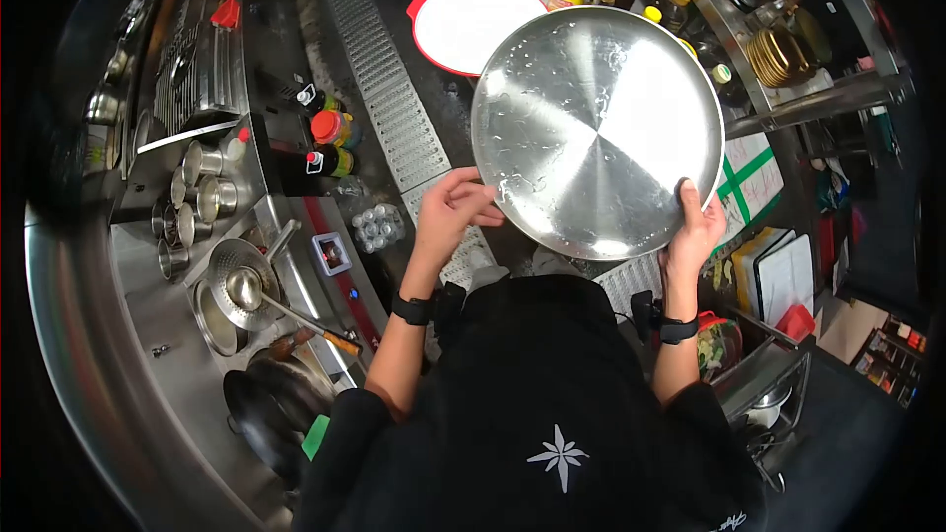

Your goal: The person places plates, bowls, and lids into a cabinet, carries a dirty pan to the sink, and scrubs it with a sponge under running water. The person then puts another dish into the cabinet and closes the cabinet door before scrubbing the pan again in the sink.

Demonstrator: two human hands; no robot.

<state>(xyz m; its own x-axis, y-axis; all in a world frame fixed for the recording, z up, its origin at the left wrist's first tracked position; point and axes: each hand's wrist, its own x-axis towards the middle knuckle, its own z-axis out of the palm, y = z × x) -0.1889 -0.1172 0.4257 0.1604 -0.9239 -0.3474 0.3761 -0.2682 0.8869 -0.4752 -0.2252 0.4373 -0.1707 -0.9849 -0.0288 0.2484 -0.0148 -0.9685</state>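
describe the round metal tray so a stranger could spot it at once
Start at the black top and look beyond it to the right hand. That hand holds the rim of the wide round metal tray. Unlike the white, red-rimmed disc just beyond, the tray is shiny silver and wet-looking.

bright light falls over the middle, throwing pale wedges of glare across the round steel tray [562, 153] and washing the red-rimmed white disc [473, 25] almost blank. the black shirt [631, 404] loses most of its folds to darkness. wide-lens distortion bows the steel surface [69, 355] at far left, and the corners fade to black. at lower right, the small shelf [892, 365] seems soft and dim.
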